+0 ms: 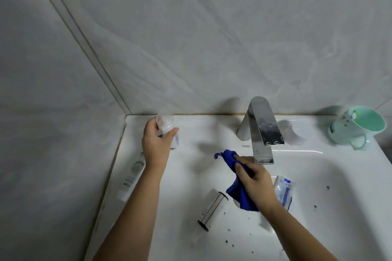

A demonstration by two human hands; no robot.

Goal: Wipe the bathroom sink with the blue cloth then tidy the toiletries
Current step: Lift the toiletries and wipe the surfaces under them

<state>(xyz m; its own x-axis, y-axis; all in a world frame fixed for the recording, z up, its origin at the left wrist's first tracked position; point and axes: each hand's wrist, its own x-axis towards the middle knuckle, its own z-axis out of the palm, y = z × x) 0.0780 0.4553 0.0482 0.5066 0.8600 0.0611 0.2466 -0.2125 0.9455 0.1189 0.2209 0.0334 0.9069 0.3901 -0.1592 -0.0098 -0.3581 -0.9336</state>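
Left hand (156, 144) grip curled round bottle (167, 128); right hand (257, 184) grip clutches blue cloth (237, 193).

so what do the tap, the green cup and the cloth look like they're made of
The tap looks like polished chromed metal: mirror-like with water spots. The green cup looks like matte plastic, from its even pastel colour and moulded handle. The blue cloth looks like soft microfibre, limp and folded, though its weave is blurred.
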